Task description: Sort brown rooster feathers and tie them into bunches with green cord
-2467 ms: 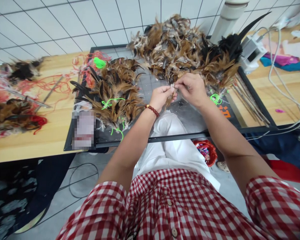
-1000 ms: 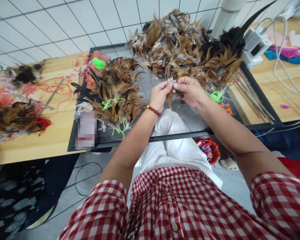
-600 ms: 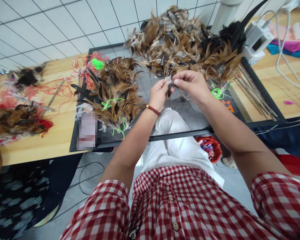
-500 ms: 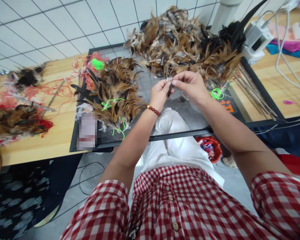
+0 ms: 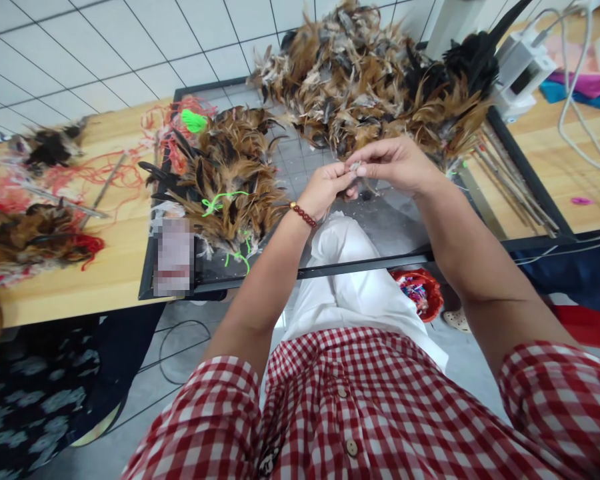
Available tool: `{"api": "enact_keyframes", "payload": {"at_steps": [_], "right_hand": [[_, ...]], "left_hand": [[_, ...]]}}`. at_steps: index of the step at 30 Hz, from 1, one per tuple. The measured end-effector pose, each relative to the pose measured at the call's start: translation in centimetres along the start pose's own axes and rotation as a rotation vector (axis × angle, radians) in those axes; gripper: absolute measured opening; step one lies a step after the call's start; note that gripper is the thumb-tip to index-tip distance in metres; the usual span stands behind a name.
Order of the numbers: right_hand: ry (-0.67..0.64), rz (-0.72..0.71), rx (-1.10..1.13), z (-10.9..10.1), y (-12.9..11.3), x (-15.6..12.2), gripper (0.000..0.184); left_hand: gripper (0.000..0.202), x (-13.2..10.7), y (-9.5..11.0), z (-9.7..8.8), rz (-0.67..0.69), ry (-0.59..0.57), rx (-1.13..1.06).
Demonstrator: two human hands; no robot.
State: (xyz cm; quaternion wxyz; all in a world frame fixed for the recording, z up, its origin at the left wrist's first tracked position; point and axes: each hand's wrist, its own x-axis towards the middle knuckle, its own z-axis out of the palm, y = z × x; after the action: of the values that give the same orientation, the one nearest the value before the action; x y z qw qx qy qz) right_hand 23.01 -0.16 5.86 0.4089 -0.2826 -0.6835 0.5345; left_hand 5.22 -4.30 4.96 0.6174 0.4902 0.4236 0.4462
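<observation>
Both hands meet low over the near part of the tray (image 5: 360, 265). The left hand (image 5: 327, 189) is closed, its thumb and fingertips pinching a small tuft (image 5: 354, 167) of feathers. The right hand (image 5: 397, 163) is closed as well, with thumb and forefinger nipping the same tuft from the other side. The two hands touch at the fingertips, and the tuft sits between them. It is too small to tell how many feathers it holds. A bracelet (image 5: 304, 215) of red beads circles the left wrist.

Just beyond both hands lies a big pile (image 5: 350, 73) of loose brown, grey and black feathers. To the left of the left hand lie brown bundles (image 5: 230, 167), some tied with green cord (image 5: 225, 195). To the right of the right hand, thin sticks (image 5: 515, 190) lie along the tray's edge.

The tray rests on a wooden table (image 5: 80, 287). Well to the left of the left hand, red thread (image 5: 100, 173) is strewn over the wood among more feathers. Far beyond the right hand stands a white box (image 5: 523, 67). Below the right forearm a red basket (image 5: 423, 293) sits on the floor. Another person's dark patterned garment (image 5: 30, 400) shows at the lower left, well apart from both hands.
</observation>
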Motion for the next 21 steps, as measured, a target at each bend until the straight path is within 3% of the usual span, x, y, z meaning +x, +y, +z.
{"api": "enact_keyframes", "payload": {"at_steps": [4,12,17,21], "right_hand": [[0.061,-0.035,-0.058,-0.5,-0.2,-0.1,0.029],[0.243,-0.106,-0.125,0.7,0.9,0.2,0.015],[0.373,-0.018,-0.044,0.7,1.5,0.8,0.032],[0.468,-0.002,0.125,-0.5,1.9,1.4,0.042]], "left_hand": [[0.029,-0.3,0.2,-0.3,-0.027,-0.117,-0.024],[0.032,0.3,-0.2,-0.1,0.067,-0.025,0.028],[0.036,0.1,0.3,0.0,0.052,0.040,0.046],[0.036,0.1,0.6,-0.3,0.023,0.177,-0.015]]}}
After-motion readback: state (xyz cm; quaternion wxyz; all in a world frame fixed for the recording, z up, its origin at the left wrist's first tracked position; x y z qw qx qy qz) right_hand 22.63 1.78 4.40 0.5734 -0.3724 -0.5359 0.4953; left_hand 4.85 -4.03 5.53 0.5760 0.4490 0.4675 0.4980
